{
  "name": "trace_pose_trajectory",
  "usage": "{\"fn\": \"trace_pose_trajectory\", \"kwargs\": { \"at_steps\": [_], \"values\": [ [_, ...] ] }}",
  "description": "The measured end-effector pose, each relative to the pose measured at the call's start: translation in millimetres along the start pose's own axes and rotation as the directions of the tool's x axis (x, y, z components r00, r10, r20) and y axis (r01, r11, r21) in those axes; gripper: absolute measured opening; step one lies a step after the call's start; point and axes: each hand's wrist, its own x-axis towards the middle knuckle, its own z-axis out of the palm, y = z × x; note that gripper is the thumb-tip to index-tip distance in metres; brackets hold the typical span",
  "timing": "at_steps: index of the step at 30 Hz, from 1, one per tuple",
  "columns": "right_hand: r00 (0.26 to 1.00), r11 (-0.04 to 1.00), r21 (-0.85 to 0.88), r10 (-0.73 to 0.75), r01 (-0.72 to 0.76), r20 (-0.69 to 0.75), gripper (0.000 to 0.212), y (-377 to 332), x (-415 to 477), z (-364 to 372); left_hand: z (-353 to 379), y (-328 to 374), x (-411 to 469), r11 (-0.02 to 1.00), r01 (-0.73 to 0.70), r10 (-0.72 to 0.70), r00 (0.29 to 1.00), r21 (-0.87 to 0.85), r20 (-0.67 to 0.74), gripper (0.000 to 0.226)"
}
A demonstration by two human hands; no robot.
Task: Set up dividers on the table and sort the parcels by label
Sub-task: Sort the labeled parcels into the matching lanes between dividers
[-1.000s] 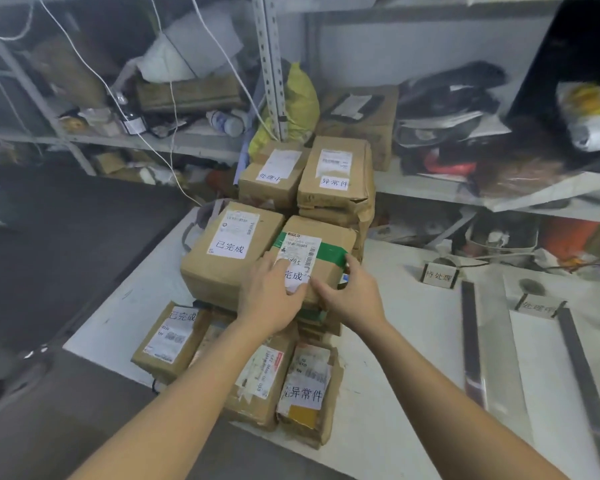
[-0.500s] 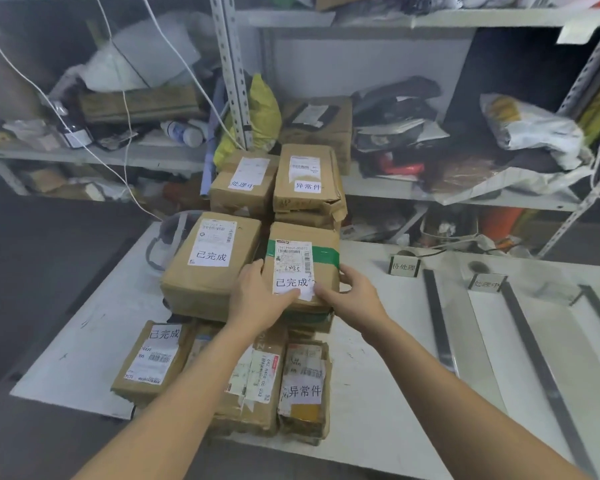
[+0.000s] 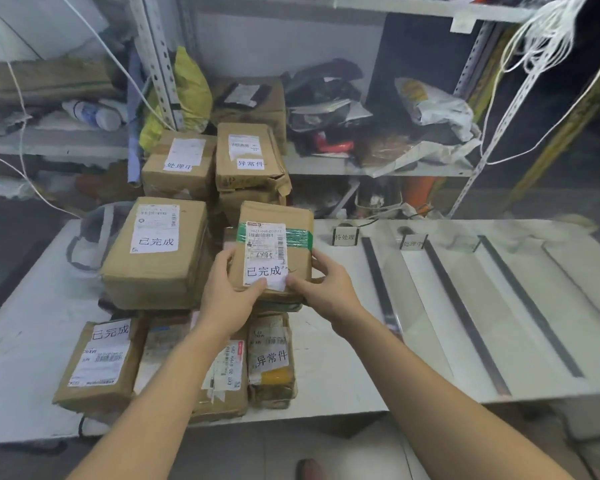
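A brown parcel with green tape (image 3: 276,251) and a white label sits atop the pile at the table's middle. My left hand (image 3: 231,289) grips its near left corner and my right hand (image 3: 323,282) grips its near right edge. Around it lie more labelled cardboard parcels: a large one (image 3: 155,252) to the left, two stacked at the back (image 3: 250,157), several flat ones (image 3: 99,362) near the front edge. On the right, dark divider strips (image 3: 378,282) lie on the white table (image 3: 343,358), with small label stands (image 3: 345,235) at their far ends.
Metal shelving (image 3: 160,64) behind the table holds bags, boxes, a bottle and loose cords. White cords hang at the upper right (image 3: 548,39). The lanes between the divider strips hold no parcels. A shoe tip (image 3: 310,469) shows on the floor below.
Both hands stay on the green-taped parcel, which has tilted up a little toward me. The view has swung right, showing more divider strips.
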Motion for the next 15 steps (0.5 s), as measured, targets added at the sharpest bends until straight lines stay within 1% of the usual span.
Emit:
{"fn": "trace_pose_trajectory", "kwargs": {
  "at_steps": [4,7,9,11,15],
  "values": [
    [1.0,1.0,-0.015,-0.027,0.027,0.003,0.051,0,-4,-9,6,3,-5,0.999,-0.029,0.03,0.999,-0.036,0.017,0.066],
    [0.999,0.998,-0.029,-0.05,0.05,0.013,0.049,1,-1,-8,7,2,-9,0.999,-0.022,0.023,0.999,-0.028,0.032,0.066],
    [0.998,0.998,-0.022,-0.064,0.064,0.021,0.054,2,2,-7,7,4,-10,1.0,-0.022,0.022,0.999,-0.006,0.04,0.067],
    [0.997,0.997,-0.013,-0.071,0.071,0.027,0.058,0,3,-11,8,8,-8,0.999,-0.035,0.035,0.999,0.0,0.019,0.068],
    [0.996,0.996,0.042,-0.083,0.081,0.036,0.053,-14,4,-23,9,22,-5,0.997,-0.074,0.074,0.997,0.012,0.008,0.069]
  ]
}}
